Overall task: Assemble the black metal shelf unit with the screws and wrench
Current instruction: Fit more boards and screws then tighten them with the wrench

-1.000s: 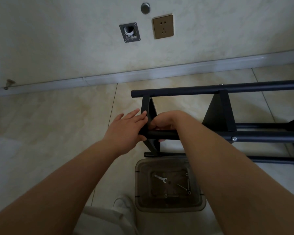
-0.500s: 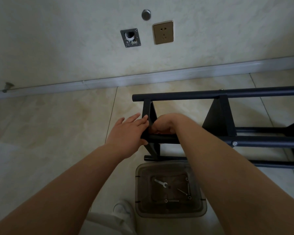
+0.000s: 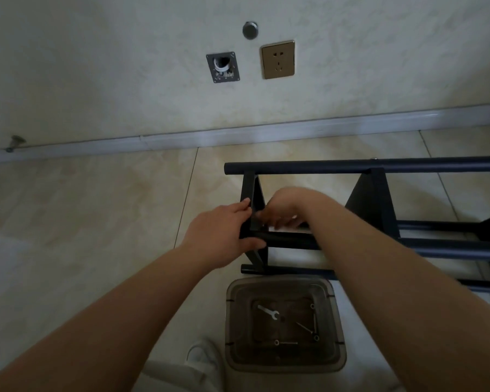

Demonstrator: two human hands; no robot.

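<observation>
Black shelf frame (image 3: 351, 166): on its side on tiled floor, near wall. Your left hand (image 3: 221, 233) grips its end panel and tube. Your right hand (image 3: 286, 206): at inner corner, blurred, grip can't tell. Wrench (image 3: 268, 311) and screws (image 3: 304, 327): in clear bin (image 3: 334, 360), just below frame.

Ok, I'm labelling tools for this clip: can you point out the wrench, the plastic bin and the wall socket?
wrench (image 3: 268, 311), head view, middle of its handle.
plastic bin (image 3: 340, 353), head view, right rim.
wall socket (image 3: 278, 60), head view, centre of the faceplate.
</observation>
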